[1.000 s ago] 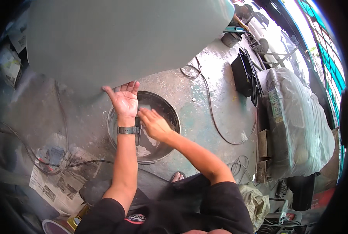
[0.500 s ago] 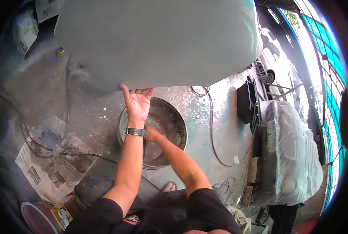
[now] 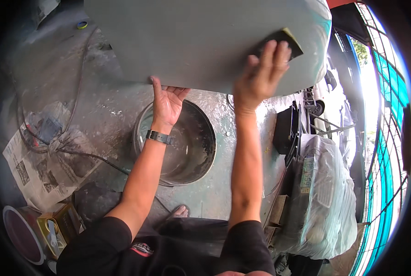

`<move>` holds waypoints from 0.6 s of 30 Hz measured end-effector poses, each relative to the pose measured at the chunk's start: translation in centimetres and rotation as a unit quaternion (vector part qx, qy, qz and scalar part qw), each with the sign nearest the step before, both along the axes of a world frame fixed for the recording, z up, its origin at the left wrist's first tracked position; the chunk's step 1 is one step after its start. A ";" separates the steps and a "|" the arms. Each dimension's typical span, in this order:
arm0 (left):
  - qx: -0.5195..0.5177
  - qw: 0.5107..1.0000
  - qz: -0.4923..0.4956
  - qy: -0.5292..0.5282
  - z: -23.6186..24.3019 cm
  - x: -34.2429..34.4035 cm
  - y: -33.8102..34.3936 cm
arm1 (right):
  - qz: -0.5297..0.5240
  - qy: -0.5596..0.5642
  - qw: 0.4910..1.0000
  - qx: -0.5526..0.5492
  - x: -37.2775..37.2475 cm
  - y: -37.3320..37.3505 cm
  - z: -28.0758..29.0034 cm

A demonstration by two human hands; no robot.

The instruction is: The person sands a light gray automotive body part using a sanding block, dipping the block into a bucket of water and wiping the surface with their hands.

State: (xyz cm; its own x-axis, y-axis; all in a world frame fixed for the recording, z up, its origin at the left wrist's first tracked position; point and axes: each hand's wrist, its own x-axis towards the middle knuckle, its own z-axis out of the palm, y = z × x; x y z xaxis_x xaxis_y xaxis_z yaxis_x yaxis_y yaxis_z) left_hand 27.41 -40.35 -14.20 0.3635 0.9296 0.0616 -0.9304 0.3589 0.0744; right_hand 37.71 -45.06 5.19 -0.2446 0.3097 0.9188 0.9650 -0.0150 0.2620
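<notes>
A large, smooth grey car body panel [image 3: 182,46] fills the top of the view, its right edge curved. My left hand [image 3: 167,106] is palm up at the panel's near edge, thumb at the rim and fingertips hidden beneath; a dark watch [image 3: 159,137] circles that wrist. Over the panel's right part is my right hand [image 3: 263,76], slightly blurred. Its fingers lie along a dark sheet of sandpaper [image 3: 290,46] with a yellowish edge, partly covered by the hand. Below the panel, a round dark tub [image 3: 187,152] with water in it stands on the floor.
Newspaper sheets [image 3: 35,170] and a dark hose [image 3: 81,78] lie on the wet floor at left. A purple-grey basin [image 3: 23,234] and a gold tin [image 3: 58,227] stand lower left. Plastic-wrapped car parts [image 3: 327,202] and a black box [image 3: 286,131] are at right.
My right hand has come up out of the tub onto the panel, with the sandpaper now showing under it. My left hand stays at the panel's edge. The view has shifted slightly.
</notes>
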 end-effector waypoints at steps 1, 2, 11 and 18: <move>0.000 1.000 -0.005 0.002 -0.2 0.0 0.0 | -0.054 0.000 0.999 0.009 0.1 0.9 -3.4; -0.007 1.000 0.006 0.004 0.0 -0.3 0.2 | -0.046 -0.023 0.997 -0.065 0.3 0.7 -7.0; 0.009 1.000 0.010 -0.008 -1.0 0.0 0.1 | -0.050 0.010 0.998 0.019 2.6 -0.2 -2.7; 0.006 1.000 0.001 -0.015 0.0 -0.8 0.4 | 0.021 -0.119 0.967 -0.225 0.0 -2.0 -10.4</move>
